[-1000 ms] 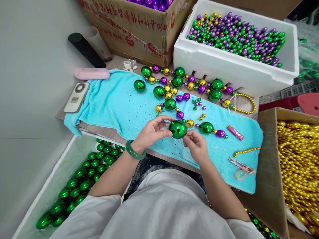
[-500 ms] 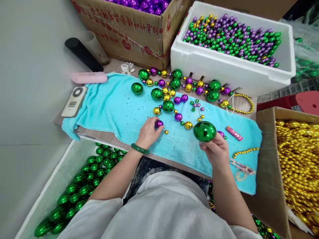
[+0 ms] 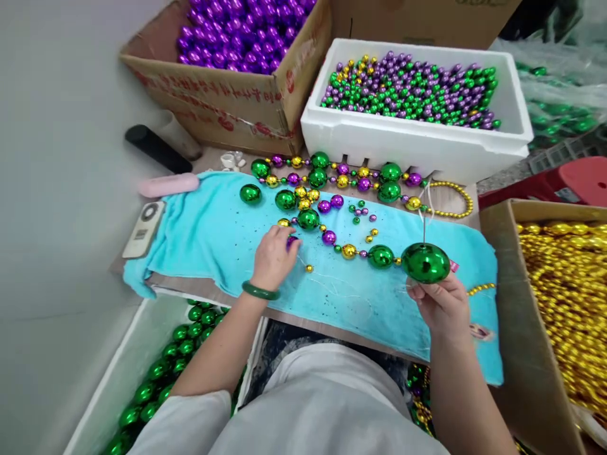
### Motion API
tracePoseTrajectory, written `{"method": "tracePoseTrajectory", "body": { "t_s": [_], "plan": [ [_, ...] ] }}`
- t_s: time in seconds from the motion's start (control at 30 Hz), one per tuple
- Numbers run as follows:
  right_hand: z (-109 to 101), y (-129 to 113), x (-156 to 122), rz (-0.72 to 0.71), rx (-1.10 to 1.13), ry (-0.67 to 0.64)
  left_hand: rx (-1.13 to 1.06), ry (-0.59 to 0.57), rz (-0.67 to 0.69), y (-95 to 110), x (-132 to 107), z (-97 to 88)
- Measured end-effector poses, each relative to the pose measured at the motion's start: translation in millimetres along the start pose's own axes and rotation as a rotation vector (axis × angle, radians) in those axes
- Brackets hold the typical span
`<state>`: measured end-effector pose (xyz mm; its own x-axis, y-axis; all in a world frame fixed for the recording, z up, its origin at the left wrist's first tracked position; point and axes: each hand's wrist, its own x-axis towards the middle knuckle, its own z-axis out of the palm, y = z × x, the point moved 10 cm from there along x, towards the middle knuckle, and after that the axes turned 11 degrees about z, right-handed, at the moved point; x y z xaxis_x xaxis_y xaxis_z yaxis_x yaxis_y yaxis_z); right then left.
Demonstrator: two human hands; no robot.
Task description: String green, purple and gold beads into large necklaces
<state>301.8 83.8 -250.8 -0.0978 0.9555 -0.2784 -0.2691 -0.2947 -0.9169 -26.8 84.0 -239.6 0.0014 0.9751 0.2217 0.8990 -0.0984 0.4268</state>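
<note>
My right hand grips a large shiny green bead from below, above the right part of a turquoise towel. A thin straight needle stands up out of the bead's top. On the towel, my left hand has its fingers closed around a purple bead, partly hidden by them. Between the hands runs a strand of green, purple and gold beads, with a green bead near its right end. A small gold bead and clear thread lie below it.
Behind lie a finished-looking bead strand, a white foam box of small beads and a carton of purple beads. A gold-bead carton stands right; a green-bead bin sits lower left. Loose beads dot the towel.
My right hand has moved right with the large green bead, and the needle now shows above it. My left hand stays at the purple bead. The camera view has tilted up slightly.
</note>
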Motion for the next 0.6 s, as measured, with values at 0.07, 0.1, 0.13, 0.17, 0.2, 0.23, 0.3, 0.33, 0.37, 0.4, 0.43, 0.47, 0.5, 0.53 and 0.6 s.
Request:
{"method": "tracePoseTrajectory", "body": {
  "t_s": [0.07,0.1,0.13,0.17,0.2,0.23,0.3,0.33,0.37,0.4,0.43,0.47,0.5,0.53,0.6],
  "plan": [
    [0.9,2.7,1.8,0.000,0.006,-0.011,-0.001,-0.011,0.027,13.5,7.7,4.0],
    [0.7,3.7,2.7,-0.002,0.018,-0.019,-0.001,-0.021,0.038,20.2,11.4,6.7],
    [0.1,4.3,3.6,-0.005,0.033,-0.030,-0.001,-0.035,0.049,26.8,14.9,9.7],
    [-0.9,4.7,4.4,-0.009,0.048,-0.040,0.002,-0.052,0.063,33.5,18.1,13.0],
    [-2.4,4.9,5.2,-0.012,0.061,-0.048,0.006,-0.070,0.079,40.1,21.3,16.4],
    [-4.4,4.9,6.0,-0.016,0.071,-0.052,0.011,-0.088,0.097,46.3,24.3,19.8],
    [-9.5,4.8,7.8,-0.021,0.082,-0.044,0.023,-0.119,0.135,56.6,30.4,25.7],
    [-12.1,4.5,8.7,-0.023,0.084,-0.033,0.032,-0.130,0.151,60.3,33.7,28.0],
    [-14.5,3.8,9.5,-0.026,0.084,-0.020,0.039,-0.140,0.166,63.2,37.2,29.9],
    [-16.5,2.8,10.1,-0.032,0.083,-0.006,0.042,-0.147,0.180,65.6,41.2,31.3],
    [-18.2,1.9,10.5,-0.037,0.080,0.008,0.040,-0.151,0.194,67.8,45.7,32.5],
    [-19.5,1.0,10.8,-0.042,0.075,0.023,0.035,-0.151,0.206,69.9,50.9,33.4],
    [-20.6,0.6,11.0,-0.044,0.068,0.035,0.026,-0.151,0.215,71.8,57.0,34.5],
    [-21.4,0.7,11.3,-0.043,0.058,0.047,0.017,-0.150,0.223,73.9,64.0,36.2],
    [-22.5,2.4,11.9,-0.032,0.032,0.065,0.012,-0.157,0.242,80.2,80.2,42.2]
  ]
}}
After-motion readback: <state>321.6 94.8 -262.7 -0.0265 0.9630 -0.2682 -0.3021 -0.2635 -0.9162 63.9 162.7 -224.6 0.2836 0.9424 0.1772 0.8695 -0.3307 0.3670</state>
